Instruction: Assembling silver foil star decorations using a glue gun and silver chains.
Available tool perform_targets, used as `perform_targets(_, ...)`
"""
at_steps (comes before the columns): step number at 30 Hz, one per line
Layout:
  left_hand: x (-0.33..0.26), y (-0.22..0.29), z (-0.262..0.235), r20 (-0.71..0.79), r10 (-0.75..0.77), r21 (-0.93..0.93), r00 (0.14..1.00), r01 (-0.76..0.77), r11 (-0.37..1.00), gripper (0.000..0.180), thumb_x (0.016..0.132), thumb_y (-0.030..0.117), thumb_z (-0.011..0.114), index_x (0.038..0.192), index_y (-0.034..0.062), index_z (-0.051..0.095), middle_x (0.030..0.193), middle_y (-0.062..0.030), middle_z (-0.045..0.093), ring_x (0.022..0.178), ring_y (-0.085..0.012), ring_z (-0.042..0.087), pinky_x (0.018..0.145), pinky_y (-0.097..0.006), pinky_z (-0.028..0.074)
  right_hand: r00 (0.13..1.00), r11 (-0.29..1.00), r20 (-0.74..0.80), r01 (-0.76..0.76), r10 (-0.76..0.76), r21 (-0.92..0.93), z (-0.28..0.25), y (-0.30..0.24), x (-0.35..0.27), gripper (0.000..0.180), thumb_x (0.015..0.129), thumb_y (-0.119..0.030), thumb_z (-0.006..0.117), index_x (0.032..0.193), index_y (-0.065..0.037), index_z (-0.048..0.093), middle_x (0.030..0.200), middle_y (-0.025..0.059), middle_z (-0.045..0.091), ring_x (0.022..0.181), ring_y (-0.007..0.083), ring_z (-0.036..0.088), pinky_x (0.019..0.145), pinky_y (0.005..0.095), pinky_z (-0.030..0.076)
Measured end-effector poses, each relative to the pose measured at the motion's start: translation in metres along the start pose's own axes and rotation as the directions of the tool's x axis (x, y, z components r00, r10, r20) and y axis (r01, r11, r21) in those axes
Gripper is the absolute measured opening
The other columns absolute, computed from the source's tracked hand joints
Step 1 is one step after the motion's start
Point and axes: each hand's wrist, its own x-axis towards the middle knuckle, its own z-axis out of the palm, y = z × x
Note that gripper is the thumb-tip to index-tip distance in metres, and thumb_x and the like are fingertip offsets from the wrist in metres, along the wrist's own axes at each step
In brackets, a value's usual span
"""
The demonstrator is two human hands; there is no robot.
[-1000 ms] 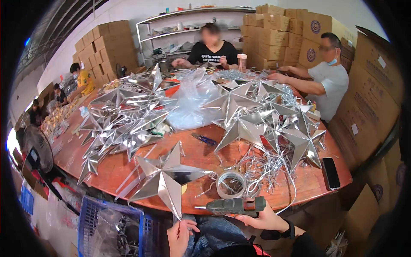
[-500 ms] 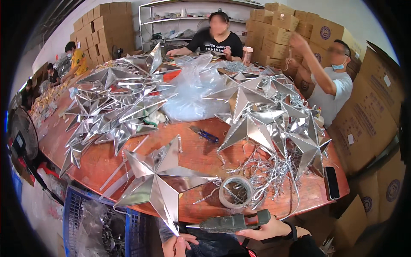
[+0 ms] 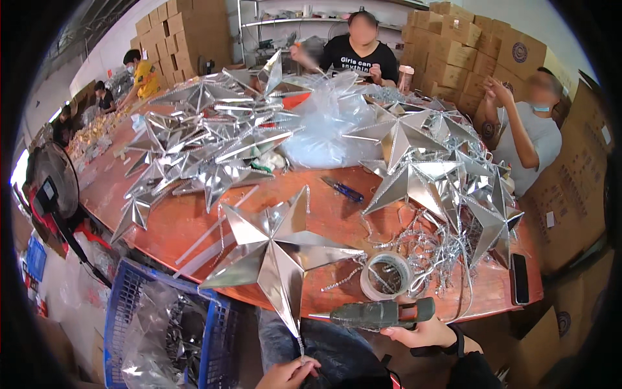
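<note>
A large silver five-pointed star (image 3: 271, 243) lies on the near part of the table, its lowest point reaching past the edge toward me. Below that tip, my left hand (image 3: 291, 374) is closed, the fingers pinching a silver bead string (image 3: 300, 345) that runs from the tip. My right hand (image 3: 431, 336) grips a dark green glue gun (image 3: 363, 316) by its body. The gun's nozzle points left, close beside the lower arm of the star. More bead string trails from the star's right and upper points.
Piles of silver stars (image 3: 214, 142) cover the table, with a clear plastic bag (image 3: 330, 123) between. Nearby are snips (image 3: 343, 189), a tape roll (image 3: 387, 276), tangled bead strings (image 3: 440, 253) and a phone (image 3: 519, 279). A blue crate (image 3: 123, 324) and fan (image 3: 55, 181) stand left. Other people sit around.
My left hand has moved from the star's tip to just below it, with bead string now showing between. The view has shifted. The co-worker at right has lowered their hands; the one opposite raised one.
</note>
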Motion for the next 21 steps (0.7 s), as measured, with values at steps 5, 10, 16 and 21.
perform_targets(5,-0.012,-0.022,-0.011,-0.160,-0.162,0.220,0.974,0.195,0.956,0.023,0.090,0.023,0.050,0.101,0.0056,0.060,0.073,-0.0113,0.064,0.054,-0.0189,0.060,0.051,-0.028,0.045,0.994,0.974,-0.057,-0.083,0.097,0.209,0.000,-0.007,-0.005,0.050,0.075,-0.011,0.071,0.114,0.009,0.048,0.102,0.0148,0.060,0.095,0.0188,0.059,0.080,0.0291,0.048)
perform_targets(10,-0.016,-0.009,-0.024,-0.512,0.060,0.324,0.857,0.127,0.937,0.023,0.088,0.010,0.048,0.105,-0.0032,0.057,0.082,-0.0069,0.064,0.051,-0.0034,0.043,0.048,-0.021,0.040,0.989,0.971,-0.015,-0.142,0.148,0.191,-0.003,-0.013,-0.005,0.050,0.075,-0.007,0.070,0.116,0.009,0.047,0.106,0.0154,0.059,0.098,0.0182,0.057,0.083,0.0298,0.046)
perform_targets(16,0.020,0.007,-0.010,-0.457,0.103,-0.179,0.884,-0.205,0.962,0.040,0.080,-0.002,0.056,0.119,-0.0023,0.044,0.112,-0.0099,0.055,0.057,-0.0043,0.041,0.055,-0.018,0.037,0.989,0.987,-0.136,-0.038,0.059,0.157,0.005,-0.008,-0.015,0.022,0.078,-0.013,0.063,0.091,0.003,0.054,0.079,0.0076,0.059,0.070,0.0127,0.057,0.061,0.0256,0.045)
perform_targets(21,0.026,0.016,0.002,-0.231,0.085,-0.365,0.969,-0.168,0.916,0.028,0.092,0.013,0.044,0.115,-0.0023,0.046,0.073,-0.0047,0.056,0.055,-0.0052,0.044,0.053,-0.018,0.037,0.994,0.987,-0.112,0.009,0.009,0.161,0.010,0.014,-0.016,0.020,0.081,-0.018,0.061,0.082,0.000,0.053,0.066,0.0059,0.056,0.054,0.0121,0.053,0.050,0.0249,0.043)
